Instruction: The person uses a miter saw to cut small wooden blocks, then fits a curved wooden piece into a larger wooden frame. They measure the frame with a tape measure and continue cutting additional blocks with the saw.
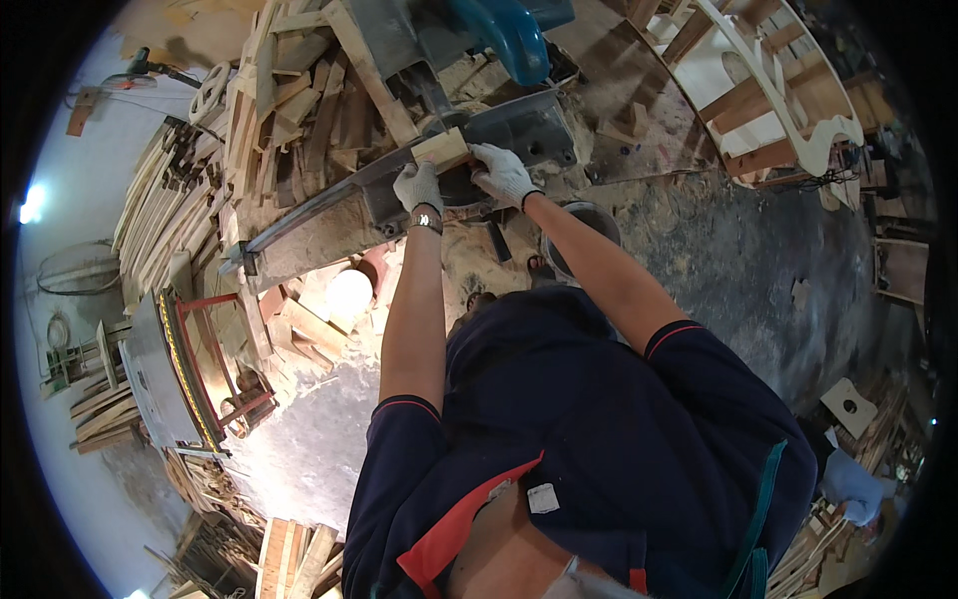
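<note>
A short, pale wooden block [440, 149] rests on the dark metal machine table [539, 130], held between both of my hands. My left hand [417, 188], in a whitish knit glove with a wristband below it, is closed at the block's near left side. On the block's right end, the gloved fingers of my right hand [504, 177] are closed, with the thumb side toward it. The gloves hide part of how each hand grips. Just beyond the block, a blue machine housing [509, 40] curves over the table.
A long metal rail [319, 208] runs left from the machine table. Offcuts and wooden strips [289, 110] are heaped behind it. A bright lamp [349, 293] glows low on the left. A round bucket [589, 232] stands below my right forearm. Wooden frames [773, 90] are at the far right.
</note>
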### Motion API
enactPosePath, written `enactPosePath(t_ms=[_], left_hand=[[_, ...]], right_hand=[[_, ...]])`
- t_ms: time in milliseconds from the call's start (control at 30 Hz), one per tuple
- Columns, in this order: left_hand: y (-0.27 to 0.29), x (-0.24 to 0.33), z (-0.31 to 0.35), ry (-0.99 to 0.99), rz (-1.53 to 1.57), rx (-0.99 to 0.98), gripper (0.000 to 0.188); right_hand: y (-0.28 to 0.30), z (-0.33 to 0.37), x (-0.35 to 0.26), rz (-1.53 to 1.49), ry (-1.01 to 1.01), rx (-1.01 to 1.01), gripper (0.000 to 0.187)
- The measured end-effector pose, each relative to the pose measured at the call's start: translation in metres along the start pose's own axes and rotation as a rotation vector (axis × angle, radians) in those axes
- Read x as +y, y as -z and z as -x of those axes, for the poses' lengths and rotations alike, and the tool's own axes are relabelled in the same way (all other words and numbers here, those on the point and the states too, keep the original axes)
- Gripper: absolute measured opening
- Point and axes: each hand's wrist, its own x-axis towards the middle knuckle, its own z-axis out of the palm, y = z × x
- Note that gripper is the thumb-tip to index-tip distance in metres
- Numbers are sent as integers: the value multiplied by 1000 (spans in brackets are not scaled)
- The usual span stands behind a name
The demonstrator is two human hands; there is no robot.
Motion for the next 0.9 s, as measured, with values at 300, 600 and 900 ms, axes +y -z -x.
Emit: enactPosePath(t_ms=[300, 600, 900], left_hand=[[-16, 2, 32, -135, -59, 268, 28], [-35, 5, 48, -127, 109, 384, 30], [-25, 19, 49, -6, -11, 380, 38]], right_hand=[[5, 0, -13, -54, -94, -41, 60], [0, -8, 27, -117, -92, -116, 58], [-3, -4, 11, -52, -150, -127, 64]])
